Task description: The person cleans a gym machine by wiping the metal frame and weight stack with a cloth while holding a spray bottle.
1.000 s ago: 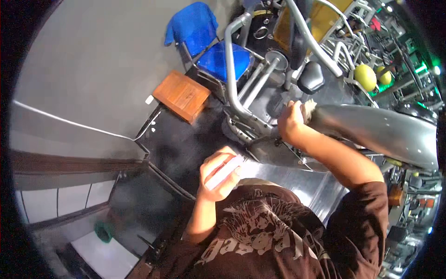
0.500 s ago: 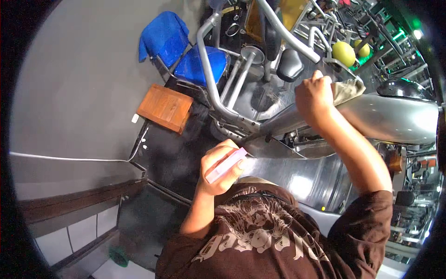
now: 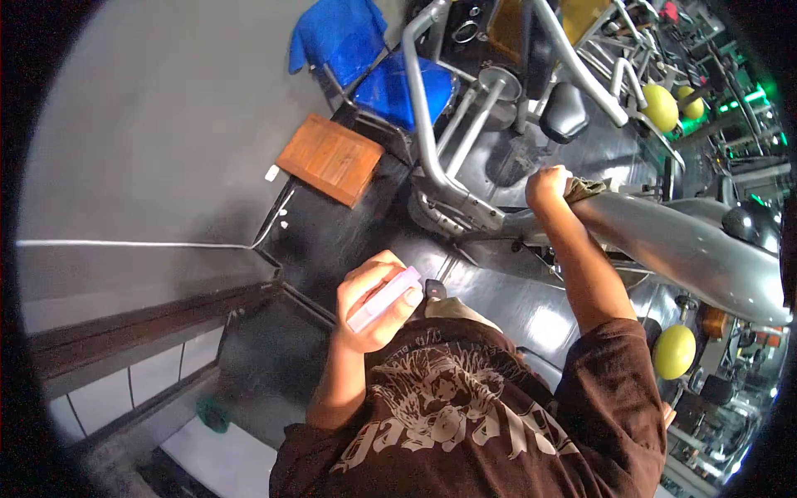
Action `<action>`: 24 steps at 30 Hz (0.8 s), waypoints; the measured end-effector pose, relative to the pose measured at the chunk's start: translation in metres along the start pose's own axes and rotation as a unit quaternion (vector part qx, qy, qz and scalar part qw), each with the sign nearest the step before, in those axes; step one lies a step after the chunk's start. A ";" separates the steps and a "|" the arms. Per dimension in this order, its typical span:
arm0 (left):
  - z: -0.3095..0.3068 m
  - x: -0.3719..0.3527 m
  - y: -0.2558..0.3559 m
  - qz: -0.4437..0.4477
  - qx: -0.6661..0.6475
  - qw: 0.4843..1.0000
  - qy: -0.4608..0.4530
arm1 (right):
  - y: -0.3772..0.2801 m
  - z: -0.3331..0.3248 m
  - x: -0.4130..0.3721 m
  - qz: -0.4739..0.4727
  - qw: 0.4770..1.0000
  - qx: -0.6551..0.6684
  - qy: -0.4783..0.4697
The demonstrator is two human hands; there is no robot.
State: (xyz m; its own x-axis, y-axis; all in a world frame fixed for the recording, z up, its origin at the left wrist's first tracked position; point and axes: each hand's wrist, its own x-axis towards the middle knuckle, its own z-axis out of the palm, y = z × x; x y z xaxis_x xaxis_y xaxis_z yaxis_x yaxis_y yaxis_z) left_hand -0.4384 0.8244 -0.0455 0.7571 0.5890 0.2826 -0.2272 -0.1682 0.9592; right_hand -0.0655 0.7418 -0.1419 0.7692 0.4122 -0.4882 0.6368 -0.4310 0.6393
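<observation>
My left hand (image 3: 359,288) is closed around a pale pink, flat rectangular object (image 3: 384,300), held in front of my brown shirt with the thumb along its side. Farther out, my right arm reaches to a gym machine, where my right hand (image 3: 548,186) is closed on an olive-grey cloth (image 3: 586,190). The cloth lies bunched against the upper side of the machine's thick silver beam (image 3: 672,236). My fingers partly hide it.
A blue chair (image 3: 397,93) draped with a blue towel (image 3: 336,37) stands by the grey wall, with a wooden stool (image 3: 330,159) beside it. Bent silver tubes (image 3: 422,108) and a black pad (image 3: 564,113) rise beyond the beam. Yellow balls (image 3: 675,352) lie among equipment at right.
My right hand and the cloth have moved left along the silver beam, and the cloth is more bunched. The view has shifted, so the chair and machine appear farther right. My left hand keeps its hold.
</observation>
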 end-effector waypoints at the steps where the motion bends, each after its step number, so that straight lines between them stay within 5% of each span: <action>1: -0.002 -0.001 0.001 0.008 0.004 1.000 0.009 | -0.006 0.006 0.008 -0.010 1.000 -0.001 -0.016; 10: -0.007 -0.011 -0.004 -0.005 0.048 0.998 0.031 | -0.039 0.018 0.044 -0.067 0.993 0.009 -0.097; 20: -0.002 -0.018 -0.012 -0.076 0.066 0.993 0.054 | -0.075 0.075 0.109 0.063 0.983 0.103 -0.135; 24: -0.002 -0.015 -0.014 -0.050 0.074 0.993 0.080 | -0.079 0.099 0.117 -0.010 0.976 0.179 -0.125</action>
State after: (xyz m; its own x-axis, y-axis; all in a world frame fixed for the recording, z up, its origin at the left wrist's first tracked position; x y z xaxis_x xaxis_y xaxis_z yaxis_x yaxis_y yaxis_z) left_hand -0.4475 0.8192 -0.0632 0.6624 0.7239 0.1928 -0.0552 -0.2096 0.9762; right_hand -0.0206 0.7449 -0.3080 0.7175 0.2334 -0.6563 0.5944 -0.6963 0.4023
